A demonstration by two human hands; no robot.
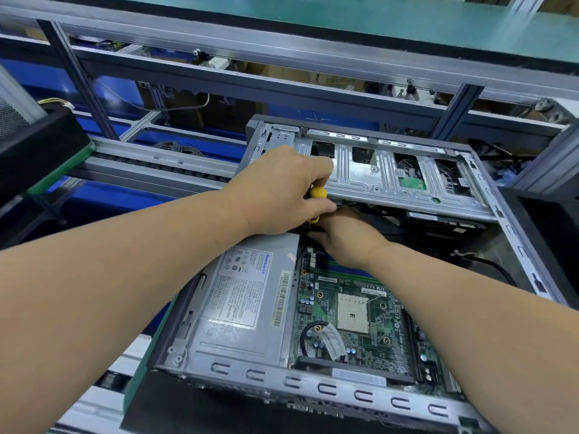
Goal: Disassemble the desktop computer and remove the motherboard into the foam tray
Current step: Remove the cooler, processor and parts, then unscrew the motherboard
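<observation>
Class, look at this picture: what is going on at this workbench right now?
A person is taking apart an open desktop computer case. The left hand grips a yellow-handled screwdriver, pointed down near the top edge of the motherboard. The right hand reaches in beside the tip; what it touches is hidden. The motherboard still sits in the case, next to the power supply.

green motherboard (351,317) flat inside open computer case (313,385)
</observation>
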